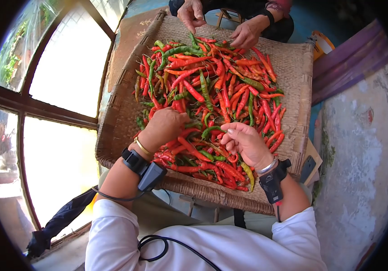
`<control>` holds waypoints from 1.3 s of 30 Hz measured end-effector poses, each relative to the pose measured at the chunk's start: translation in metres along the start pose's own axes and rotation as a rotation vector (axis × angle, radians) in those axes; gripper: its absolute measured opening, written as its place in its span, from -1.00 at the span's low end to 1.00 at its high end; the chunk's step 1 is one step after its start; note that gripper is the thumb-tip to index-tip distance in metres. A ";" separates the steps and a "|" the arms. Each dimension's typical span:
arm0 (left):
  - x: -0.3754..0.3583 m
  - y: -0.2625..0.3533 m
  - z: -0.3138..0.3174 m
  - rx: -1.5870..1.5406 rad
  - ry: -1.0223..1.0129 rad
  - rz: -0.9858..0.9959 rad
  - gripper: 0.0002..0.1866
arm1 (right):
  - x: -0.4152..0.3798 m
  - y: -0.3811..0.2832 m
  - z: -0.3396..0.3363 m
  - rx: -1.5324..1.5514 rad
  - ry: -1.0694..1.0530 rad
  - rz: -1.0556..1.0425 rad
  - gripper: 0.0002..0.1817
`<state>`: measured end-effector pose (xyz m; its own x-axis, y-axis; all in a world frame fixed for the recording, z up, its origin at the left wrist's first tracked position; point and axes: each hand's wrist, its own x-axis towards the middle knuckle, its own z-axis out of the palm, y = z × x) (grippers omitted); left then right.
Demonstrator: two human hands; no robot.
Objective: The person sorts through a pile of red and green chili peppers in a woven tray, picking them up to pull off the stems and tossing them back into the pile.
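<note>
A large heap of red and green chili peppers lies in a shallow woven basket in front of me. My left hand is over the left side of the heap, knuckles up and fingers curled down. Its fingertips are hidden, and what they hold cannot be made out. On the right, my right hand has thumb and forefinger pinched together at the end of a curved green chili pepper. The other fingers of that hand are bent in.
Across the basket, another person's two hands reach to the far edge of the heap. A window frame stands at left. Right of the basket are a phone, a purple cloth and a worn wall.
</note>
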<state>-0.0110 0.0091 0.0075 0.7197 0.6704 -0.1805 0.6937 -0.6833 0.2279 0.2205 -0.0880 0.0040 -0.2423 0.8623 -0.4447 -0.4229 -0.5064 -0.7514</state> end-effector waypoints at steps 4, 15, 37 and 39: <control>-0.004 0.025 -0.013 -0.184 0.222 0.154 -0.76 | 0.001 0.005 0.002 -0.072 0.001 0.030 -0.74; -0.014 0.055 -0.003 -0.615 0.367 0.483 -0.75 | -0.004 0.008 0.020 0.210 0.038 0.112 -0.76; -0.013 0.060 0.003 -1.060 0.257 0.038 -0.83 | -0.008 -0.002 0.025 -0.156 -0.090 -0.173 -0.71; -0.014 0.065 0.009 -0.991 0.276 0.094 -0.81 | -0.008 0.007 0.024 -0.219 -0.040 -0.183 -0.75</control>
<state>0.0249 -0.0474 0.0159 0.6512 0.7552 0.0757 0.2096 -0.2748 0.9384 0.1987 -0.0981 0.0140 -0.2155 0.9368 -0.2755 -0.2651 -0.3277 -0.9068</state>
